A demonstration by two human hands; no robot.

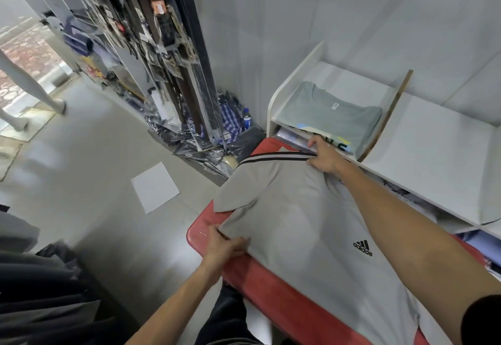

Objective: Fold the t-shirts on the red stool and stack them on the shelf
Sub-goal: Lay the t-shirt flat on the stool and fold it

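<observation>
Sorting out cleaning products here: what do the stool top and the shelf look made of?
Red stool: seemingly a soft, matte fabric or velvety cover, slightly mottled and without shine. Shelf: looks like white laminated board, smooth and flat-faced, with a brown raw-looking edge on one divider.

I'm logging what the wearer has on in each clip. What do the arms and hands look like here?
Both forearms are bare, with no gloves, watch or rings visible on the left hand or the right hand. A black short sleeve shows at the right upper arm.

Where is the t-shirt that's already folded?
In the head view, the folded green t-shirt lies at upper right on the white shelf, just beyond the right hand and the red stool.
</observation>
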